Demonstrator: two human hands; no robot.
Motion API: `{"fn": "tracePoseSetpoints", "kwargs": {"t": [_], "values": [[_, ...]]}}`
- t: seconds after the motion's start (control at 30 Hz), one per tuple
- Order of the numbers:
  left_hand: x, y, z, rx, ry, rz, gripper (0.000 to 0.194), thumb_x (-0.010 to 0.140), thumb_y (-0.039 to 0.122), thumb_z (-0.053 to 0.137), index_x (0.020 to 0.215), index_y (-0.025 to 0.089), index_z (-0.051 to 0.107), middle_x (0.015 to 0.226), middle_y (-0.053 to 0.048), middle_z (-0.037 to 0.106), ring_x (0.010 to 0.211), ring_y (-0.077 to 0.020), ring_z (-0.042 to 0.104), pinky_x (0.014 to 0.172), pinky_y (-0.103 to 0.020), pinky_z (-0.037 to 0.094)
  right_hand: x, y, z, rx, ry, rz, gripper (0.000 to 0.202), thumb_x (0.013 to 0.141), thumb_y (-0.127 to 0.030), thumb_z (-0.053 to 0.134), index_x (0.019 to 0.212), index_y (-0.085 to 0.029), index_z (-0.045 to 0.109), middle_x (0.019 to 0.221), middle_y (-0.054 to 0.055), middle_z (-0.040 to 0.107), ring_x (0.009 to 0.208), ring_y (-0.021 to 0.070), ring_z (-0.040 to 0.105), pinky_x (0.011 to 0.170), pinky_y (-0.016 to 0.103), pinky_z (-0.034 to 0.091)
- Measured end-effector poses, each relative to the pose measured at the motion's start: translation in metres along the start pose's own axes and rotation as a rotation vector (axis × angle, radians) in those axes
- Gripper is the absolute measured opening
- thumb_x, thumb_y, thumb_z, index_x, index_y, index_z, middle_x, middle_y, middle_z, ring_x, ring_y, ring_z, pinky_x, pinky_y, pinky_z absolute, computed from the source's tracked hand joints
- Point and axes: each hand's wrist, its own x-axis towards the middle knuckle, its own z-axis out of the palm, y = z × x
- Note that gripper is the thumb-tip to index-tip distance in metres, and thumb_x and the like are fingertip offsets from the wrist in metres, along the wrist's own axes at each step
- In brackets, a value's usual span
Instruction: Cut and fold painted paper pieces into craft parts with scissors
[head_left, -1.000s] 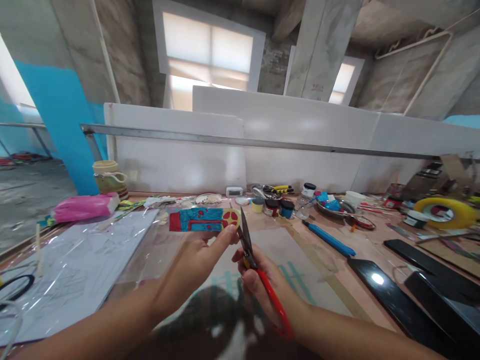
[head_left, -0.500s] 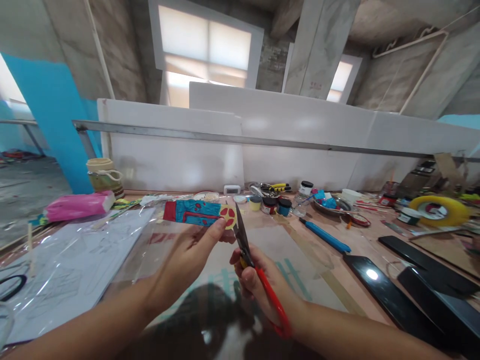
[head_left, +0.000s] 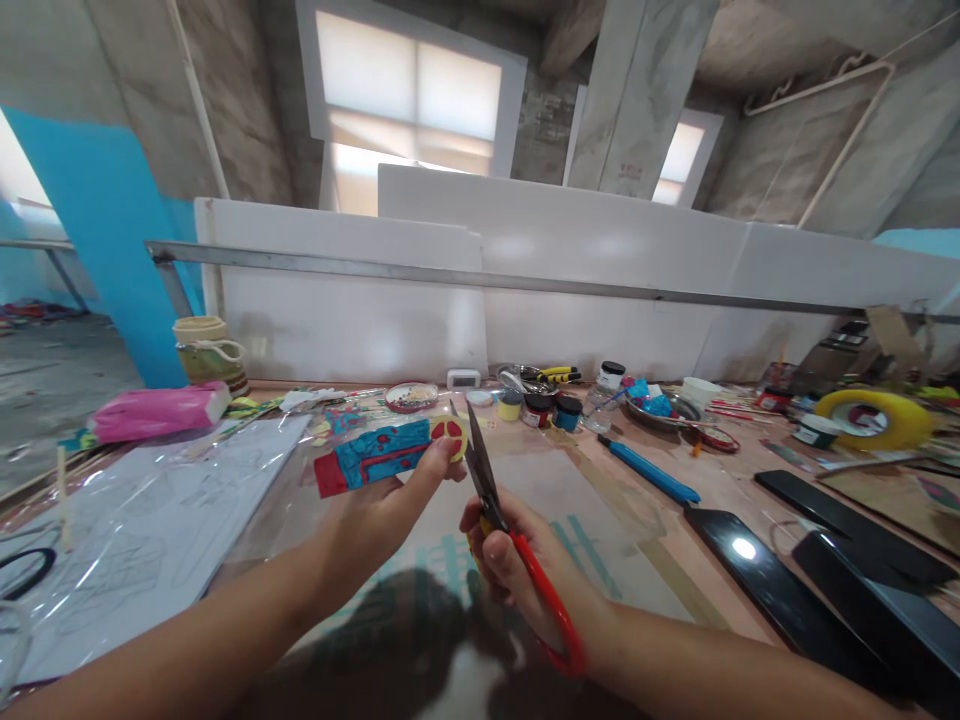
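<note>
Between the thumb and fingers of my left hand is a painted cutout, blue with red marks, a red end at the left and a round yellow-and-red end at the right. My thumb presses on the yellow end. My right hand is closed around red-handled scissors, whose dark blades point up and stand slightly apart. The blades are right beside the round yellow end; whether they touch it I cannot tell.
A clear sheet covers drawings at the left, near a pink packet. Paint jars and a metal dish line the back. To the right lie a blue cutter knife, black pieces and a yellow tape roll.
My left hand has tilted the cutout so its red end swings down and toward me, and its yellow end has shifted slightly left of the blades. The scissors are more open.
</note>
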Motion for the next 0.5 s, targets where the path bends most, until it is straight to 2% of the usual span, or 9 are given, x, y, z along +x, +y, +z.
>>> {"fn": "tracePoseSetpoints", "kwargs": {"t": [0.17,0.37,0.5], "values": [[-0.0025,-0.0022,0.0025,-0.013,0.018,-0.039,0.033,0.096,0.042,0.052,0.075,0.027,0.073,0.087,0.001,0.079,0.090,-0.0219,0.072,0.097,-0.037,0.053,-0.0011,0.0025,0.0002,0.011,-0.013,-0.022,0.055,0.085,-0.073,0.061,0.101,-0.021,0.055,0.063,-0.008,0.032,0.051,0.0085,0.025,0.044,0.022,0.024],[-0.0034,-0.0036,0.0013,0.032,0.025,-0.028,0.034,0.096,0.044,0.051,0.076,0.027,0.073,0.088,0.000,0.079,0.094,-0.0230,0.071,0.099,-0.038,0.051,-0.0004,0.0032,-0.0022,0.035,-0.030,-0.003,0.052,0.085,-0.070,0.065,0.100,-0.021,0.056,0.064,-0.008,0.035,0.049,0.0074,0.025,0.043,0.022,0.021],[-0.0013,-0.0014,0.0003,0.048,0.015,0.003,0.036,0.098,0.043,0.049,0.074,0.027,0.070,0.087,0.000,0.077,0.093,-0.0228,0.069,0.099,-0.039,0.048,0.0002,-0.0044,0.0011,0.035,-0.007,0.014,0.057,0.080,-0.075,0.066,0.096,-0.021,0.055,0.063,-0.007,0.035,0.050,0.0080,0.025,0.045,0.023,0.020]]}}
